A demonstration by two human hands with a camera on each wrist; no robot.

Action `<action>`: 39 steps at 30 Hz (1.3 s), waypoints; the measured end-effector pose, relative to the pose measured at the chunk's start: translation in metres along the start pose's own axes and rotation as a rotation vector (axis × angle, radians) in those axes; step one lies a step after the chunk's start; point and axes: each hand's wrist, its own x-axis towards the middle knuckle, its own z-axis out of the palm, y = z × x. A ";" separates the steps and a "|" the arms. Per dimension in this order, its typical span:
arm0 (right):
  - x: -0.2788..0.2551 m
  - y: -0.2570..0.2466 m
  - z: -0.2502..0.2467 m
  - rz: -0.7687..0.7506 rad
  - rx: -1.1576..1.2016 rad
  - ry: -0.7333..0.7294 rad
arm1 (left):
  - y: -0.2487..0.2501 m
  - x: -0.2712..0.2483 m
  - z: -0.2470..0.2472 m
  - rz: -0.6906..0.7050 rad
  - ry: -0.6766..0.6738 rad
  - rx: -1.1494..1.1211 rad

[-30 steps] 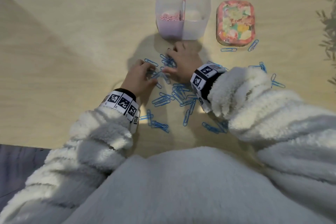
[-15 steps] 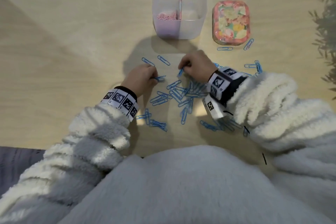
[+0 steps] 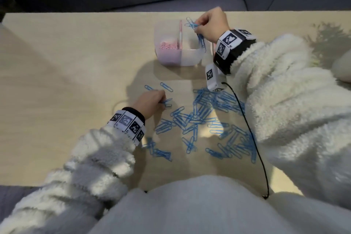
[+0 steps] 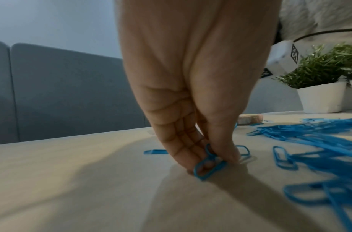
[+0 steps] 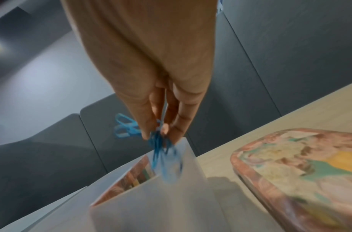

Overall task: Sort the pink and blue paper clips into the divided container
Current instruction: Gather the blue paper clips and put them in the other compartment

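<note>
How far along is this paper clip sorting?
Roughly halfway. Pink paper clips already fill the left side of the translucent divided plastic container. The right hand holds a bunch of blue paper clips over its right side; the left hand pinches another on the wooden table. A large scattered blue pile remains.

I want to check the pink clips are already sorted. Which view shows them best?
The head view: the pink paper clips lie piled in the left compartment of the divided container. The right wrist view shows only a blurred pinkish patch there; the left wrist view shows none.
</note>
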 end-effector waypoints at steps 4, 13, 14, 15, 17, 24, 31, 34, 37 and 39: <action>-0.002 0.003 0.003 0.028 0.004 -0.044 | 0.017 0.021 -0.030 0.059 0.134 -0.122; -0.044 0.038 -0.021 0.020 0.274 0.044 | 0.072 0.110 -0.098 0.011 0.413 -0.265; -0.048 0.042 -0.021 0.002 0.279 0.041 | 0.073 0.115 -0.098 -0.005 0.395 -0.241; -0.051 0.046 -0.020 -0.004 0.278 0.033 | 0.072 0.119 -0.097 -0.011 0.390 -0.216; -0.058 0.053 -0.016 0.023 0.256 -0.001 | 0.072 0.116 -0.095 0.019 0.429 -0.183; -0.086 0.067 0.007 0.009 -0.052 -0.203 | 0.027 0.042 -0.065 -0.012 0.457 -0.223; -0.096 0.036 0.069 -0.135 -0.253 -0.393 | -0.043 0.008 -0.013 -0.032 0.254 -0.053; -0.102 0.016 0.097 -0.278 -0.394 -0.484 | -0.045 0.003 -0.007 -0.017 0.247 0.017; -0.115 0.012 0.112 -0.428 -0.509 -0.496 | -0.043 -0.006 0.003 -0.011 0.259 0.030; -0.131 0.017 0.109 -0.491 -0.553 -0.523 | -0.042 -0.016 0.013 -0.004 0.274 0.011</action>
